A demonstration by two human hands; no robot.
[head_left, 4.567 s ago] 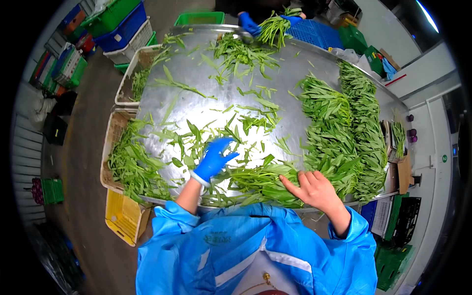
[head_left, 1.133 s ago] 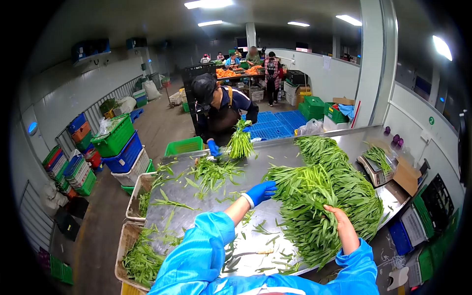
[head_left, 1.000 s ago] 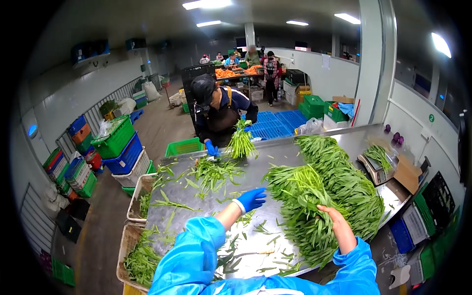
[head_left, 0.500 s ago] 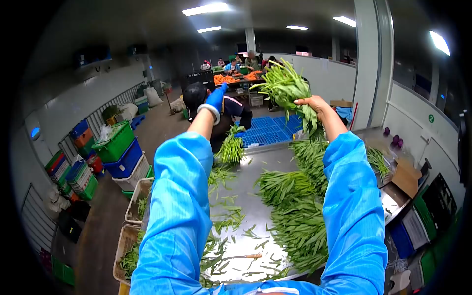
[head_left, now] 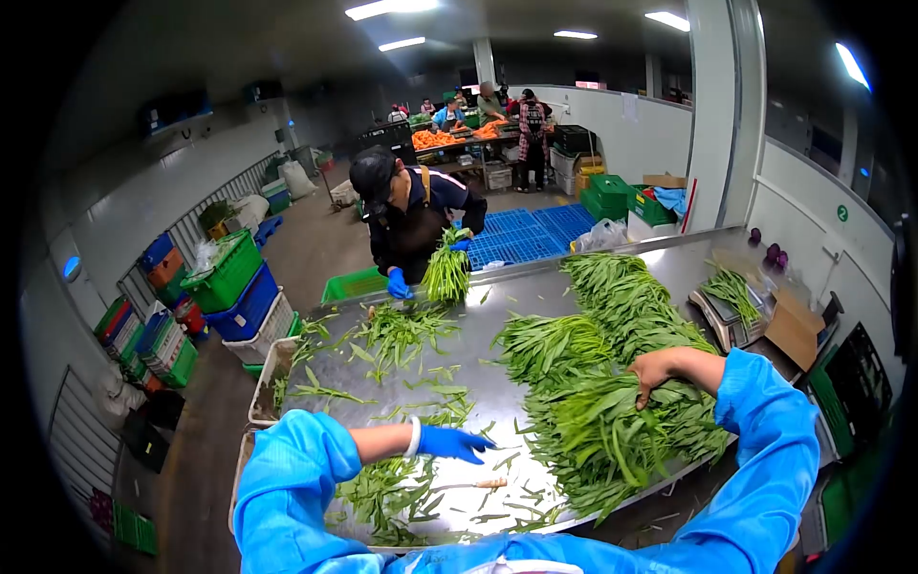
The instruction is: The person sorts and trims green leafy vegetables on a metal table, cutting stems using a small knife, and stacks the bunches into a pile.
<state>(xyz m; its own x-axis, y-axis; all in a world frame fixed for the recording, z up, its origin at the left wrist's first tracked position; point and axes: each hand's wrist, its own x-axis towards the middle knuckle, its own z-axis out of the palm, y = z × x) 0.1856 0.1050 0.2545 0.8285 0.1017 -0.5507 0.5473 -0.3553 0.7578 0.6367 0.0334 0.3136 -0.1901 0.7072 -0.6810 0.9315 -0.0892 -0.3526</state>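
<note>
My right hand (head_left: 662, 371), bare, is closed around a bunch of leafy greens (head_left: 598, 421), which lies on the near end of the pile; some fingers are hidden among the leaves. My left hand (head_left: 453, 443), in a blue glove, hovers above the metal table (head_left: 497, 402) with its fingers stretched out and nothing in them. Just in front of it lies a knife (head_left: 491, 483) with a wooden handle. Loose leaves (head_left: 382, 493) are strewn around and under my left hand. More greens (head_left: 622, 297) are laid in rows along the right side.
Across the table, a co-worker (head_left: 406, 210) in blue gloves holds an upright bunch of greens (head_left: 447, 273). A scale (head_left: 732, 311) bearing greens stands at the right, beside a cardboard box (head_left: 794, 330). Stacked crates (head_left: 244, 301) stand left; blue pallets (head_left: 526, 234) lie beyond.
My right hand has come down and back with the bunch, from mid-air onto the pile. My left hand has drawn back from far ahead to above the near table. The co-worker's head is raised more.
</note>
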